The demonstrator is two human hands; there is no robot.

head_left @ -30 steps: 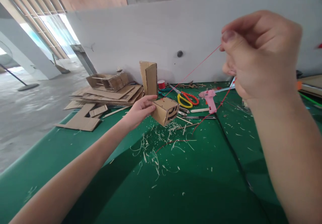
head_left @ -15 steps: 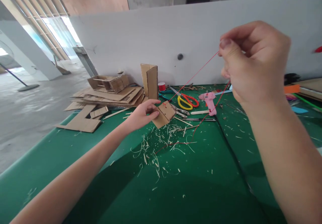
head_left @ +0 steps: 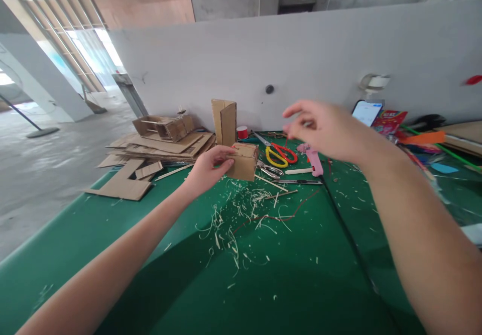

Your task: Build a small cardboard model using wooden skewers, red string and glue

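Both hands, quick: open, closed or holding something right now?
Left hand: closed on the small cardboard box.
Right hand: partly curled and blurred; cannot tell whether it holds the red thread.

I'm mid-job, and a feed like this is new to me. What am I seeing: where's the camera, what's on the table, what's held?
There is no machine here: a person works with two bare hands. One camera, worn on the head, looks forward and down. The left hand holds a small, brown, boxy cardboard piece. The right hand is raised and blurred; I can't tell whether its fingers grip anything. On the green-covered table lie a thin red thread, scissors with one yellow and one red handle, a pink pistol-shaped glue gun, pale curly shavings and stacked flat brown cardboard sheets.
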